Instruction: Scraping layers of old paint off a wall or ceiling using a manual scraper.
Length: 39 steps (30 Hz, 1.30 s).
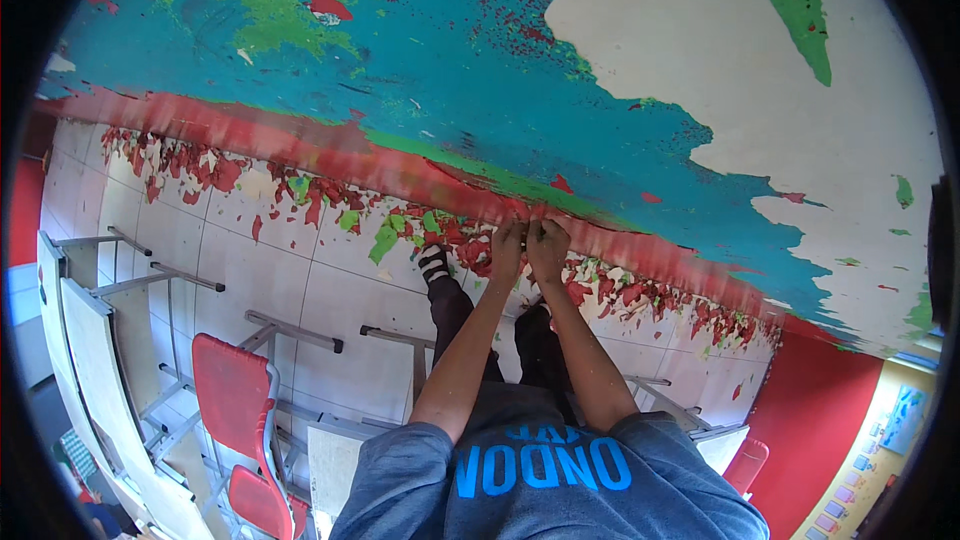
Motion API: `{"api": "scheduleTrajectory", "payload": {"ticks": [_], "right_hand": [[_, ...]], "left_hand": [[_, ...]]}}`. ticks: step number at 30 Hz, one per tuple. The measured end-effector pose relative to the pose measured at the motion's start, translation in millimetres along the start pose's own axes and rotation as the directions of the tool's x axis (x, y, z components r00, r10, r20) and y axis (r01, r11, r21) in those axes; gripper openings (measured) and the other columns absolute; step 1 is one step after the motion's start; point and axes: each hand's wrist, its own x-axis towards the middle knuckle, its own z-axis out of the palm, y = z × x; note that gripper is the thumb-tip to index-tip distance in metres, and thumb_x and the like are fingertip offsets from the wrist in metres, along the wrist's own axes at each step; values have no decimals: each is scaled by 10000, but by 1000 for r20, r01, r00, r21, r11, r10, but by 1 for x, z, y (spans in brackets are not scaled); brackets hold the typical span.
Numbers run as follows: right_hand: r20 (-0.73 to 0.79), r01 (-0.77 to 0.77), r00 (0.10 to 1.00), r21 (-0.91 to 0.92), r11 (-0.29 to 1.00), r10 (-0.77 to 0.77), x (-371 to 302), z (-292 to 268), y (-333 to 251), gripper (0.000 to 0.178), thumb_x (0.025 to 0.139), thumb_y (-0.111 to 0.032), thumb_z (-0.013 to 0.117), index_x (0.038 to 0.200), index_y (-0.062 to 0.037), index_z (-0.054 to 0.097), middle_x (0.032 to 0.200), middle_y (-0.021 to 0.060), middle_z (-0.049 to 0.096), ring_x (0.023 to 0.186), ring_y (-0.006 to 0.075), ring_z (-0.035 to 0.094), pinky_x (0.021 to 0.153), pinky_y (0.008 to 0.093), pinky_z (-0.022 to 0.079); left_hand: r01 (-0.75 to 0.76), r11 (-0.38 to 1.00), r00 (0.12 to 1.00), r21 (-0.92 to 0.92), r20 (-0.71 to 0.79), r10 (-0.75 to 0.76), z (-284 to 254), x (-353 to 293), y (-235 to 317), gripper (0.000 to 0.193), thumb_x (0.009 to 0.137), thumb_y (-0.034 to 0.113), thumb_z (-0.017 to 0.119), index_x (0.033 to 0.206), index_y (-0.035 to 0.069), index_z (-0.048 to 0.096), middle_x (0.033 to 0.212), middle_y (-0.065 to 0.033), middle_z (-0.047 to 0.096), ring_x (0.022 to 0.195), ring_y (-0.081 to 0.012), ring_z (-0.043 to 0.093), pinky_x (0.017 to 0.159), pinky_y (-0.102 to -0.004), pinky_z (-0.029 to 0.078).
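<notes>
Side by side in the middle of the view, both hands reach up to the lower part of a wall with peeling paint (pixel 450 110). My left hand (pixel 507 252) has its fingers curled and pressed together at the red paint band (pixel 640 245). Close beside it, my right hand (pixel 547 248) is closed in the same way against that band. Whatever lies between the fingertips is hidden. Just above the hands, the green and blue paint layer ends in a ragged edge (pixel 490 180). Red and green paint flakes (pixel 470 245) lie below, around my feet.
Pale floor tiles (pixel 250 260) stretch along the wall, with more flakes scattered at its base. Red chairs (pixel 232 390) and metal-legged tables (pixel 85 340) stand behind on the left. A red surface (pixel 820 410) and a board with pictures (pixel 905 420) are at the right.
</notes>
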Motion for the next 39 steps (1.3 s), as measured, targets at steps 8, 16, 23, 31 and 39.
{"api": "scheduleTrajectory", "payload": {"ticks": [8,16,23,31,39], "right_hand": [[54,-166,986,207,964,158,-16,-2,8,266,782,-96,498,557,42,471,452,110,453,401,151,411,422,311,319],[253,331,933,-319,888,-257,-106,-25,77,411,819,-343,464,624,-4,587,515,163,528,514,295,553,536,381,426],[567,-609,635,-50,791,525,-92,-59,77,317,808,-310,508,726,-17,596,520,57,543,527,146,574,466,287,440],[561,-730,654,289,620,508,14,-58,23,329,753,-168,542,1047,-23,514,825,56,589,712,137,590,508,237,449],[567,-726,661,319,609,491,2,-71,16,350,770,-221,567,1067,-43,512,859,32,587,721,126,576,589,257,463]], "left_hand": [[-26,888,994,460,103,-24,-3,20,4,216,851,226,448,763,29,466,709,-45,484,572,-80,436,467,-256,340],[-438,391,896,810,431,111,-63,-64,-123,300,847,218,354,876,27,583,774,-178,600,719,-359,552,724,-454,402],[374,927,927,35,22,-375,-45,-60,-88,305,838,331,441,917,59,555,748,-13,553,634,-89,531,521,-233,405],[47,997,999,55,18,-48,20,11,-13,106,806,156,552,819,51,548,699,11,528,590,-65,488,530,-210,380],[-100,992,991,80,94,92,30,6,-7,148,834,151,529,715,64,519,588,21,481,499,-51,429,455,-199,326]]}}
